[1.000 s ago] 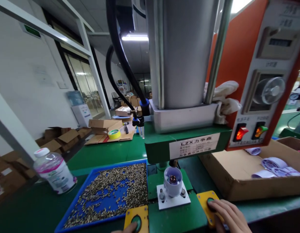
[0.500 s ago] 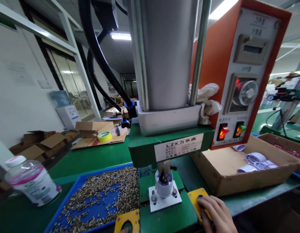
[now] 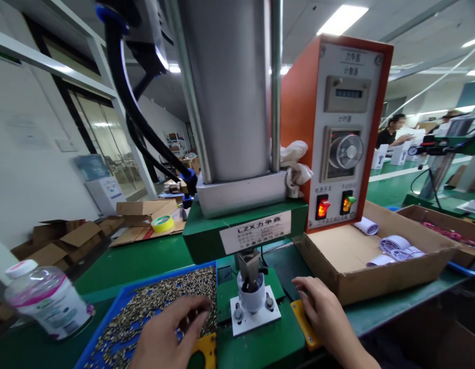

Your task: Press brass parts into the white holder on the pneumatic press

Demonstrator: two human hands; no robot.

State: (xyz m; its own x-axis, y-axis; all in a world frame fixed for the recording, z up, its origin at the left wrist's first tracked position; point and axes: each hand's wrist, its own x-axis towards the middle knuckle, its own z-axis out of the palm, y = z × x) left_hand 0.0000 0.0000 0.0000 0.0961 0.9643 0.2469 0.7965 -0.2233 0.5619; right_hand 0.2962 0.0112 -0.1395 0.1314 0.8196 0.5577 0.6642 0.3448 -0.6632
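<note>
Left hand (image 3: 166, 333) pinches small metal pins (image 3: 164, 302) in the blue tray (image 3: 106, 320); right hand (image 3: 324, 318), open and empty, covers the yellow button (image 3: 301, 320) beside the white cup (image 3: 252, 296)

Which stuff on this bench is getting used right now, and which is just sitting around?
In use: left hand over the blue tray of small metal pieces; right hand on the yellow button; white cup under the press.
Lying about: bottle, tape roll, white rag.

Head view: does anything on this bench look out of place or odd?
A crumpled white cloth is stuffed between the press's steel column and the orange control box, an odd place for it. A plastic bottle appears tilted beside the blue tray.
</note>
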